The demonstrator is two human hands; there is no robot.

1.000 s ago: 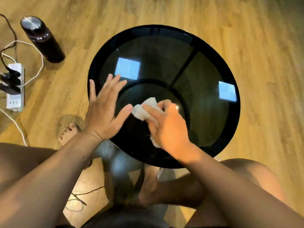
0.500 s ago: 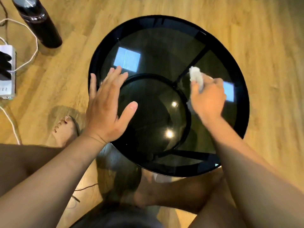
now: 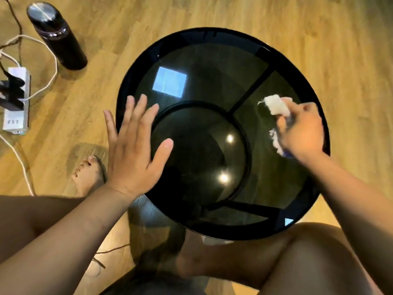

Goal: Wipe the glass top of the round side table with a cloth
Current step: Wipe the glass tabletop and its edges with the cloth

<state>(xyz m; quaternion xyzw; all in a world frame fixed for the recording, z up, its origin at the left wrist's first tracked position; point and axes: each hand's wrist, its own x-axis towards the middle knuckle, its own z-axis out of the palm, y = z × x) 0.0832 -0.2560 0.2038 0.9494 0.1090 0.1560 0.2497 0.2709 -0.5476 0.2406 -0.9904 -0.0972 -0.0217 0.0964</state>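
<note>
The right hand (image 3: 302,133) is closed around a crumpled white cloth (image 3: 276,106), fingers curled over the wad, and presses it against the right part of the top; a frayed end of the fabric trails below the palm. The hand is blurred, so the exact finger placement cannot be made out. The left hand (image 3: 131,150) is open, fingers spread flat, resting at the left edge of the round side table with dark smoked-glass top (image 3: 204,86) and holding nothing.

Assessment of the cloth: soft, light and limp. It will bunch or slip out unless kept wadded in the palm, as it is here, with the flat of the fingers bearing down on it.

Assessment of the table: the glass appears smooth and slick, hard, and liable to show smears; light patches reflect on it. The table looks light enough to shift under sideways strokes, so steadying it at the black rim seems sound.

Beyond the table, on the wooden plank floor (image 3: 350,50), a dark cylindrical flask with metal cap (image 3: 57,39) stands upright, well apart, beside a white power strip (image 3: 16,101) with cables.
</note>
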